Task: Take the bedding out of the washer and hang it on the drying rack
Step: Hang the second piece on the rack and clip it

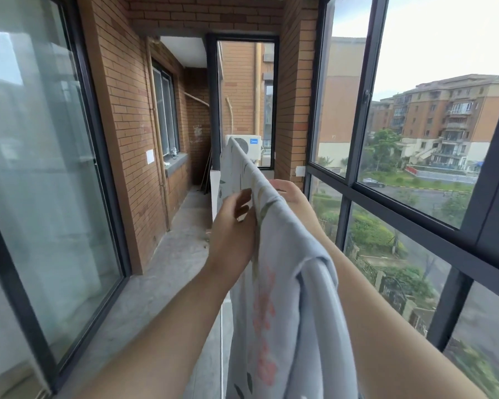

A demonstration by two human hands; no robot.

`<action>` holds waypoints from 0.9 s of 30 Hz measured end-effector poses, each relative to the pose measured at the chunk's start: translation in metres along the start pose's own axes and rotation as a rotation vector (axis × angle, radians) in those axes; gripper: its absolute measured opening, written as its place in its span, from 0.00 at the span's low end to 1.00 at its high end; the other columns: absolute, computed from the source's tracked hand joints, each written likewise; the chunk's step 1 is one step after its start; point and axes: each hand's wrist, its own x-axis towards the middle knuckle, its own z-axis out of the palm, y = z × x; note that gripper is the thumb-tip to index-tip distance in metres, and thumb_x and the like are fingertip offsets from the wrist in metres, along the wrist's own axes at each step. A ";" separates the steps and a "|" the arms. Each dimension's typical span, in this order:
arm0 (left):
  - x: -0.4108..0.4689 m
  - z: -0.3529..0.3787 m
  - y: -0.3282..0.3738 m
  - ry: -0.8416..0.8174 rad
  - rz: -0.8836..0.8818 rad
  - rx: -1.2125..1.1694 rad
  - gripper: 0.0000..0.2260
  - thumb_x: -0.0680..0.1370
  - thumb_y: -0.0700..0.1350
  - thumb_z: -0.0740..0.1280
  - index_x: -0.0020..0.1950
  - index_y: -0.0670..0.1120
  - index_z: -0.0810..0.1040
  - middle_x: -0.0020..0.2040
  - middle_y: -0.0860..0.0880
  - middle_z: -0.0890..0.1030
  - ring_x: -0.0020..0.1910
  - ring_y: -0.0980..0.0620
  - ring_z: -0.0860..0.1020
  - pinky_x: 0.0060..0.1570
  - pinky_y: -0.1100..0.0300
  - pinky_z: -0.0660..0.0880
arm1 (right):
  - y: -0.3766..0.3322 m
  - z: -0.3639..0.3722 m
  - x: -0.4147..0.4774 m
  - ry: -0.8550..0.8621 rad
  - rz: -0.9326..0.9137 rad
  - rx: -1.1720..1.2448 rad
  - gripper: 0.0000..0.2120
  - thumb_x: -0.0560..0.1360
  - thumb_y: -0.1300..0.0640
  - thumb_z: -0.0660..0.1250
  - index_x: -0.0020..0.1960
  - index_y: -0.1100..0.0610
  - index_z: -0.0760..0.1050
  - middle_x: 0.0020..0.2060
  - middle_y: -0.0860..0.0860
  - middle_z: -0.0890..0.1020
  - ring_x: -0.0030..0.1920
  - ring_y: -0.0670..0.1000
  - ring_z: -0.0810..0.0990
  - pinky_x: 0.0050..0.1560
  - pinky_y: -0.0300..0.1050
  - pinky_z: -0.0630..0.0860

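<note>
The bedding [285,283], pale blue-grey with pink flowers and dark leaves, hangs folded over a long ridge that runs from the near foreground away down the middle of a narrow balcony; whatever carries it is hidden under the cloth. Far left stands a dark-framed sliding glass door [41,197], then a brick wall [127,110] and a bare concrete floor [170,254]. The left hand [231,234] reaches up to the sheet's left face just below the ridge, thumb and fingers loosely spread, tips lost behind the fold, so I cannot tell whether it pinches or only touches. Beyond the far end sits an air-conditioner unit [251,142]. The right hand [291,194] lies against the sheet's right side, mostly covered; its hold cannot be made out. Rightmost, a large window [357,110] shows apartment blocks [444,116].
</note>
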 end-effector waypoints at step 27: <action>-0.177 -0.018 0.097 0.032 0.327 0.493 0.12 0.81 0.50 0.67 0.64 0.54 0.81 0.41 0.63 0.82 0.44 0.68 0.80 0.39 0.77 0.71 | -0.057 -0.040 -0.210 0.090 -0.383 -0.239 0.16 0.79 0.56 0.69 0.59 0.36 0.81 0.48 0.38 0.86 0.51 0.41 0.84 0.52 0.52 0.82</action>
